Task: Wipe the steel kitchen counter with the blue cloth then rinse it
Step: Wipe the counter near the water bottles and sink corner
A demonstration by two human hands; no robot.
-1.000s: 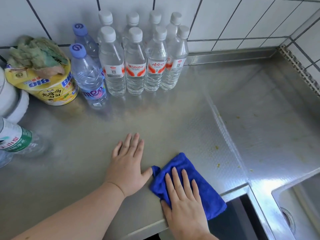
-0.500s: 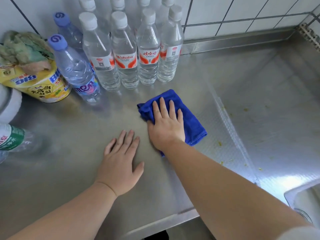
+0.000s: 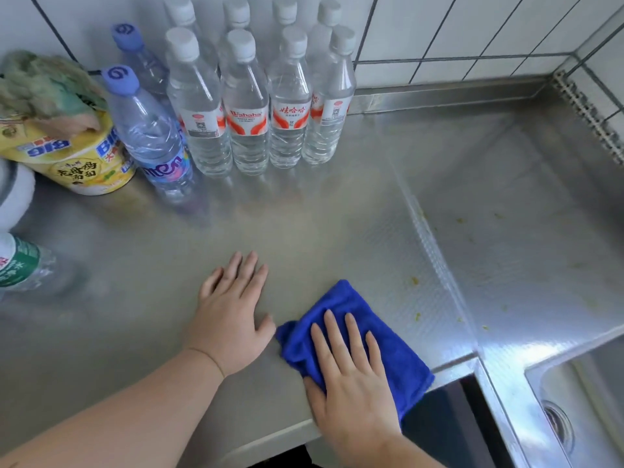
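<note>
Right hand (image 3: 351, 383): flat, fingers straight, pressing the blue cloth (image 3: 378, 336) onto the steel counter (image 3: 304, 224) near its front edge. Cloth: folded, long axis running from far-left to near-right, near corner overhanging the edge. Left hand (image 3: 229, 319): flat on the counter, fingers spread, thumb just beside the cloth. Clear water bottles (image 3: 250, 109): upright, capped, filled, against the tiled wall. Yellow tub (image 3: 84, 163): holds a crumpled rag (image 3: 44, 86). Sink (image 3: 574, 400): cut off at right, contents not visible.
</note>
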